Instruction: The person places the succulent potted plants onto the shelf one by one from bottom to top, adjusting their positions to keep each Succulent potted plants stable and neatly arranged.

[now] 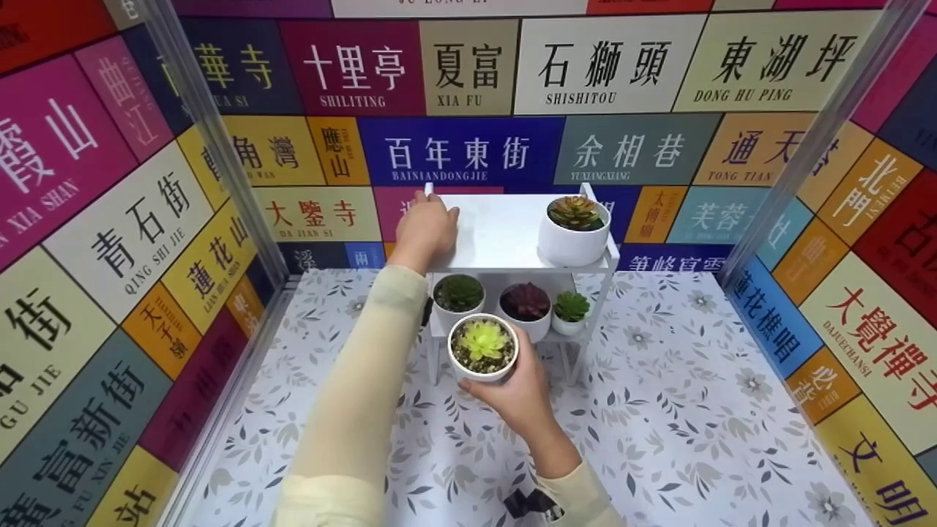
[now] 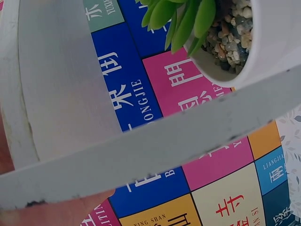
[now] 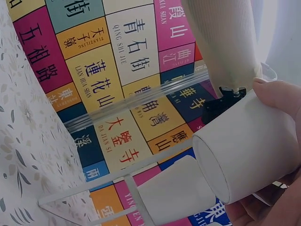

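Observation:
My left hand grips the upper left corner of a white two-tier plant stand. In the left wrist view, part of that hand shows behind the stand's bar. My right hand holds a white pot with a yellow-green succulent in front of the lower shelf, thumb and fingers around its side. The right wrist view shows this pot's plain wall and base, tilted; its plant is hidden there. On the lower shelf stand a dark green potted succulent, a purple one and a small green one.
A white pot with a red-green succulent stands at the right end of the top shelf. The table wears a leaf-patterned white cover. Colourful sign-printed walls enclose it, with clear corner strips.

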The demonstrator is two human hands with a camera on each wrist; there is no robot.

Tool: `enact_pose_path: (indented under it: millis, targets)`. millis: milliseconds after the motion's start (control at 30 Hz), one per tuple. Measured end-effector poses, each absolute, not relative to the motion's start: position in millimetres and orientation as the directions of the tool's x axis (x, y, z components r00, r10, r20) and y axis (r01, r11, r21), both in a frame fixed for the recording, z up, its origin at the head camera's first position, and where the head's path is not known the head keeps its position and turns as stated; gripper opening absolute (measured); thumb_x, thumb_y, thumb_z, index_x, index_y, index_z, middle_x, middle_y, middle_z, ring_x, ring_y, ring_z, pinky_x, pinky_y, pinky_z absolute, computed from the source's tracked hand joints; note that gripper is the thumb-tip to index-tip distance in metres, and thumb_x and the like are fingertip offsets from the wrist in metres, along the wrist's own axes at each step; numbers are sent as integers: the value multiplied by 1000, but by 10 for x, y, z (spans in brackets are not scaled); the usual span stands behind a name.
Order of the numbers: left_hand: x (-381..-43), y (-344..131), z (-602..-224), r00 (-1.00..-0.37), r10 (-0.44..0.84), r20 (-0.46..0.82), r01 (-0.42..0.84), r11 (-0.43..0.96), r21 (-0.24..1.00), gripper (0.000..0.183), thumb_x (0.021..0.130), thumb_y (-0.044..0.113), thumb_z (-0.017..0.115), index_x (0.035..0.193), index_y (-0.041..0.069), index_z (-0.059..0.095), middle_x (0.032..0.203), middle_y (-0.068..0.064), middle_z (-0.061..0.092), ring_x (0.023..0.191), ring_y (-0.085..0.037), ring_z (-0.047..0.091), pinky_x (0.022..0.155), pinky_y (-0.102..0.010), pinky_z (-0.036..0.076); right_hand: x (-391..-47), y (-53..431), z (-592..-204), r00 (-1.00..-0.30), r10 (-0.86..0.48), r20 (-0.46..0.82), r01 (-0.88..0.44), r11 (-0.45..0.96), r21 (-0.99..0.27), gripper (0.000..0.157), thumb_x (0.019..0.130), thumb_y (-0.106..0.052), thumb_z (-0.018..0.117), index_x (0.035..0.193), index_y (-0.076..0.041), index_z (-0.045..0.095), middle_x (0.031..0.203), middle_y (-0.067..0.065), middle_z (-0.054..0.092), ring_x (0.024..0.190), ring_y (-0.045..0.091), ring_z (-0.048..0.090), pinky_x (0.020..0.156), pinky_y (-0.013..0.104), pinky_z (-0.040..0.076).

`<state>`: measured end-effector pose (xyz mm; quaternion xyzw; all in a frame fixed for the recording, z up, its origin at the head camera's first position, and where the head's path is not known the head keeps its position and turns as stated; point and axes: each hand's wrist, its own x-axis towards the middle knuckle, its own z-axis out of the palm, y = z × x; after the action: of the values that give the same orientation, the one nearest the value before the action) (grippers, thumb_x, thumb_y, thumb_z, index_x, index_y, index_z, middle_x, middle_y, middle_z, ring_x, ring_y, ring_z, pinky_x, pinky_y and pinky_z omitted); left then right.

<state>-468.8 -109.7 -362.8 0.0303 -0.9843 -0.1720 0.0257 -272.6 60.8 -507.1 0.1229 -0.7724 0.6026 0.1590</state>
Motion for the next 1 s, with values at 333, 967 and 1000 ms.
enact_pose_path:
  millis: [333, 967, 1000]
  targets:
    - [-4694, -1107, -3631, -998, -60, 24, -49, 947, 318, 73, 116, 46, 31, 167, -5, 22, 176, -26, 17, 163, -39, 26, 133, -51, 31, -2763, 624, -4970, -915, 25, 403, -389, 210, -897, 103, 58, -17, 106, 148, -16, 55, 142, 7, 66, 132, 28, 62, 119, 52, 44]
    - [-4676, -1100, -3632, -998, -53, 36, -39, 948, 316, 74, 116, 46, 32, 166, -7, 22, 176, -27, 17, 163, -40, 26, 133, -49, 29, -2913, 733, -4775, -896, 96, 433, -397, 263, -879, 106, 58, -25, 106, 149, -15, 54, 144, 8, 65, 134, 30, 61, 122, 54, 42]
    - [-4678, -1097, -3631, -998, -54, 30, -42, 949, 312, 74, 116, 46, 31, 166, -7, 21, 176, -27, 16, 163, -39, 25, 134, -49, 28, -2920, 739, -4766, -896, 100, 433, -394, 269, -879, 107, 57, -25, 107, 149, -15, 54, 144, 8, 65, 134, 30, 61, 122, 54, 42]
